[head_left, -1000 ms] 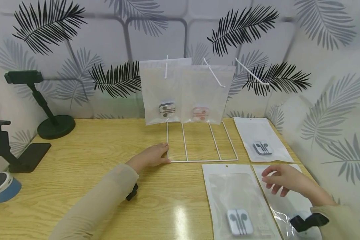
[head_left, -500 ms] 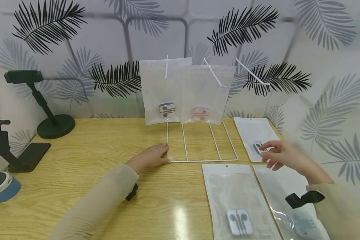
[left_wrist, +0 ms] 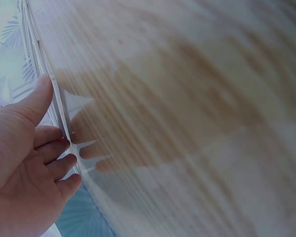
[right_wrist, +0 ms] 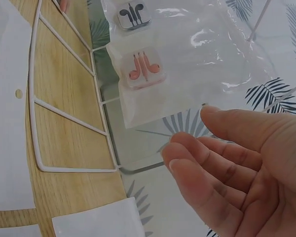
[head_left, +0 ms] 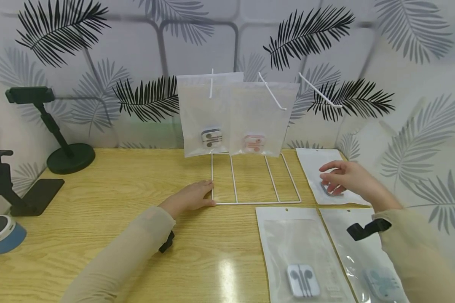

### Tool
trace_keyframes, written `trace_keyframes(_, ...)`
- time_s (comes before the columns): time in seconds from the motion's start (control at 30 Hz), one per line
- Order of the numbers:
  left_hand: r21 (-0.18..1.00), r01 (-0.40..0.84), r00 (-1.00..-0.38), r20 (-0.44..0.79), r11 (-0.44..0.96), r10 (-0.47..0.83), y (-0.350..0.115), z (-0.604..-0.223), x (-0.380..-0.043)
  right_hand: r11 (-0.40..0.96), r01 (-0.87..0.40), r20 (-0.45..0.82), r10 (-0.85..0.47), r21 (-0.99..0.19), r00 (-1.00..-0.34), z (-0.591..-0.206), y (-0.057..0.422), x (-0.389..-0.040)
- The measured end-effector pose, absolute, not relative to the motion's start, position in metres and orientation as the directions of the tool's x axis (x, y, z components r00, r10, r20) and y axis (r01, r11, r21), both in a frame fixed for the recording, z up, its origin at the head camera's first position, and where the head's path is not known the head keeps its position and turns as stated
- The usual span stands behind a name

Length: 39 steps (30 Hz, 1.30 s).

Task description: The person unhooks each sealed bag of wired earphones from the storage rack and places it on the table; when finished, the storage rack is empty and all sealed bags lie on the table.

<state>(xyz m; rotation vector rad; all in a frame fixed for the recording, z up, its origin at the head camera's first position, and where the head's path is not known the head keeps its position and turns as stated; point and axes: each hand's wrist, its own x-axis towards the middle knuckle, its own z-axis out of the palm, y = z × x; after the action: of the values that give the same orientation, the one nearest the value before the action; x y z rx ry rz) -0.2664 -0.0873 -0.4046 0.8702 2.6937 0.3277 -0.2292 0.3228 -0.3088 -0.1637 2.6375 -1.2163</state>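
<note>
My left hand (head_left: 189,196) rests at the left side of the white wire rack's base (head_left: 258,203), thumb near its front corner. In the left wrist view the fingertips (left_wrist: 69,187) meet the wire at the table's surface. My right hand (head_left: 345,179), fingers loosely bent and holding nothing, is over a white pouch (head_left: 309,164) at the far right. It partly hides the earphone case (head_left: 326,190) in that pouch. Two clear-fronted pouches hang from the rack's hooks, one with dark earphones (head_left: 211,138), the other with pink ones (right_wrist: 145,71).
Two more pouches lie at the front right, holding white-cased earphones (head_left: 303,281) and pale blue ones (head_left: 383,284). The rightmost hook (head_left: 320,90) bears no pouch. On the left stand a dark green stand (head_left: 70,158), a black holder (head_left: 38,198) and a blue tub (head_left: 4,237).
My right hand has moved away from me and slightly left, from over the front right pouch to the far right one. My left hand stays at the rack.
</note>
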Motion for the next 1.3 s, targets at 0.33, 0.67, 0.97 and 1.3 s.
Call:
trace_keyframes(0.33,0.304,0.536,-0.773,-0.198,0.788,0.603,-0.088,-0.403,-0.265,0.636,0.007,-0.151,-0.173,-0.772,-0.973,-0.333,0.317,-0.258)
trace_keyframes(0.67,0.32,0.533,-0.773,-0.19,0.783,0.605,-0.088,-0.401,-0.264,0.635,0.028,-0.202,-0.205,-0.772,-0.958,-0.361,0.311,-0.274)
trace_keyframes(0.97,0.309,0.539,-0.772,-0.192,0.784,0.606,-0.088,-0.403,-0.266,0.691,0.039,-0.316,-0.279,-0.722,-0.907,-0.377,0.301,-0.277)
trace_keyframes(1.3,0.314,0.531,-0.776,-0.194,0.787,0.6,-0.087,-0.401,-0.264,0.774,0.01,-0.384,-0.303,-0.634,-0.872,-0.389,0.297,-0.28)
